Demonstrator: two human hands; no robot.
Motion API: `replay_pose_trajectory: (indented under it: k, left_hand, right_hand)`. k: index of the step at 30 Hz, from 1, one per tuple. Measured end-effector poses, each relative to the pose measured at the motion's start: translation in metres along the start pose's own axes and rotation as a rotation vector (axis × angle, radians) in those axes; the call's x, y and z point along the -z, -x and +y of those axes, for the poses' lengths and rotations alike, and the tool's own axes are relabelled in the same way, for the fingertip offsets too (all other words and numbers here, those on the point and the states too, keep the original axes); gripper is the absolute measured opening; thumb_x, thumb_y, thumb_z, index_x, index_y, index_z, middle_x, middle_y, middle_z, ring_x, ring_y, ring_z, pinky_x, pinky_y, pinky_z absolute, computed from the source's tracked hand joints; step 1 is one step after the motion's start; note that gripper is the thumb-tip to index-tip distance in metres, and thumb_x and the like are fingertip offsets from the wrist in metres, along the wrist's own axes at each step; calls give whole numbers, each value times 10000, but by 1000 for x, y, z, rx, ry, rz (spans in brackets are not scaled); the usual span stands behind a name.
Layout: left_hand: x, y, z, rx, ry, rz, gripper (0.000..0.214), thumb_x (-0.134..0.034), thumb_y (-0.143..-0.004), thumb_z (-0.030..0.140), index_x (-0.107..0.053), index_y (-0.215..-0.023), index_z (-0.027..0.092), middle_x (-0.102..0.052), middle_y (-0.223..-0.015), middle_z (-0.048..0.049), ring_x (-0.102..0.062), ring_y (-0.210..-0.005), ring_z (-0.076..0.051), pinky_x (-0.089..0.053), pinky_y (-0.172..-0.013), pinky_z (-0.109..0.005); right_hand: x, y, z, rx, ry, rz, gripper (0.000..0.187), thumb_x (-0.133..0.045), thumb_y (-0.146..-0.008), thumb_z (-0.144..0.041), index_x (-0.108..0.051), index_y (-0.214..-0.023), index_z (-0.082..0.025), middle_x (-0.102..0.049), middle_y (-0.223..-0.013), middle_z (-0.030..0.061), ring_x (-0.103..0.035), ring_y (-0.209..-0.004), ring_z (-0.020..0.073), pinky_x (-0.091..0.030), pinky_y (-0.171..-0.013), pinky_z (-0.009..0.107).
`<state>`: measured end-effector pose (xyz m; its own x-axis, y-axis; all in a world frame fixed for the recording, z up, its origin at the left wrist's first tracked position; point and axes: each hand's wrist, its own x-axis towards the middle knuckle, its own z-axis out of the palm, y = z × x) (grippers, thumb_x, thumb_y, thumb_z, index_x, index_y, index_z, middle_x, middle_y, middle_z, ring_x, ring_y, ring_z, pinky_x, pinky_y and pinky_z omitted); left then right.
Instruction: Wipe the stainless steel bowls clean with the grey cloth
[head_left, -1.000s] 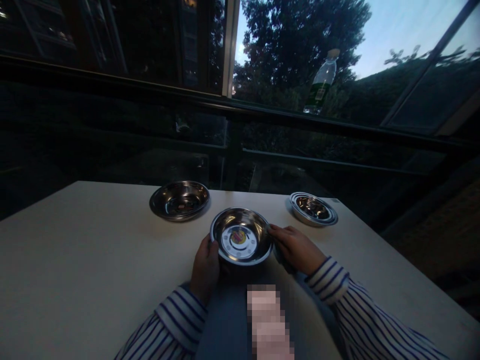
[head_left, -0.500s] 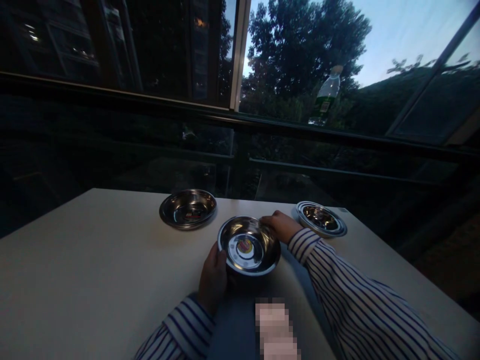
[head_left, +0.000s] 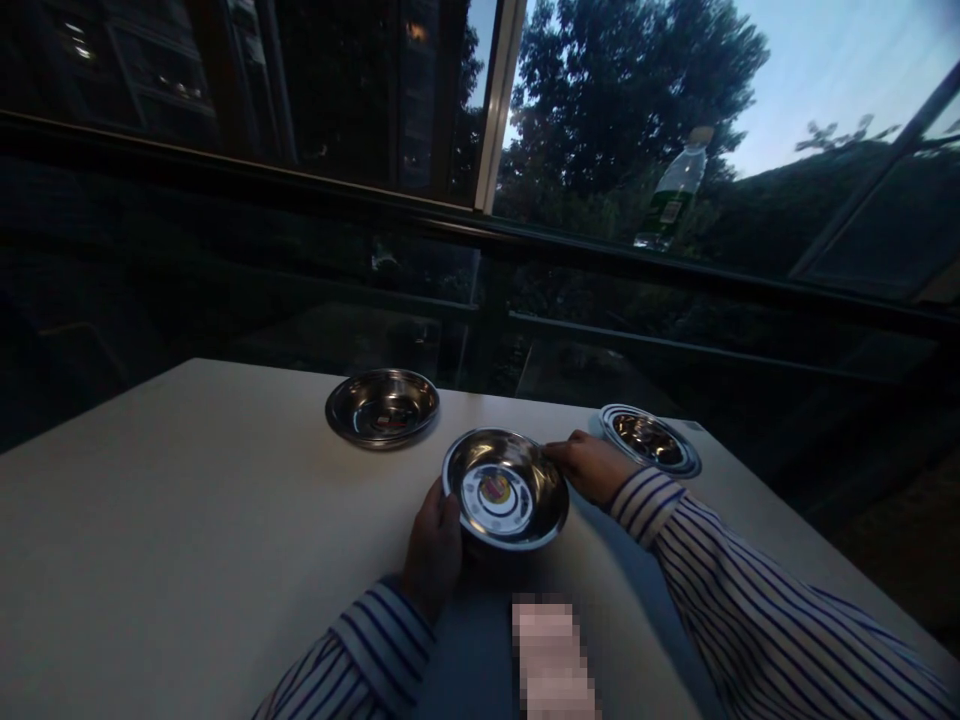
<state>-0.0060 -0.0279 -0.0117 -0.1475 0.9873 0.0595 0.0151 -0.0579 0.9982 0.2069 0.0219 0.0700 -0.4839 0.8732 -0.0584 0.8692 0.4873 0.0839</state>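
A shiny stainless steel bowl (head_left: pixel 551 500) with a round coloured sticker on its inner bottom is between my hands, its opening tilted toward me. My left hand (head_left: pixel 435 550) grips its left side, thumb near the rim and the other fingers hidden underneath. On the far right part of the rim, the fingers of my right hand (head_left: pixel 596 468) are pinched. Beyond my left hand, a wider, shallow steel dish (head_left: pixel 382 415) rests near the table's back edge. Right of my right hand lies a steel dish or stack with several rims (head_left: pixel 684 455).
The white table (head_left: pixel 187 500) ends at a dark window ledge and railing. A plastic bottle (head_left: pixel 675 195) with a green label stands by the window. Close to me, at the bottom, is a phone-shaped item (head_left: pixel 551 655) with a pixelated screen.
My right hand has slid a little to the right along the bowl's rim. My left hand keeps its hold on the bowl. The whole view has shifted slightly.
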Motion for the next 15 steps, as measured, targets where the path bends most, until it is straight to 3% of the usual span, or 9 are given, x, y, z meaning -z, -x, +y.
replay_pose_trajectory:
  k: [7, 15]
  left_hand:
    - [1, 1, 3, -7, 19, -31, 353, -397, -791, 244, -578, -1069, 123, -650, -1059, -100, -583, -972, -231, -419, -869, -352]
    - [0, 0, -1, -35, 36, -53, 378, -371, -810, 214, -543, -1132, 114, -617, -1130, -109, -554, -1038, -214, -388, -912, -337]
  right_hand:
    - [3, -34, -3, -18, 58, -38, 242, -455, -826, -204, -661, -952, -201, -656, -820, 95, -552, -884, 220, -402, -707, 275]
    - [15, -71, -28, 41, 132, -13, 271, -460, -811, -181, -655, -996, -213, -633, -859, 116, -549, -949, 236, -417, -654, 281]
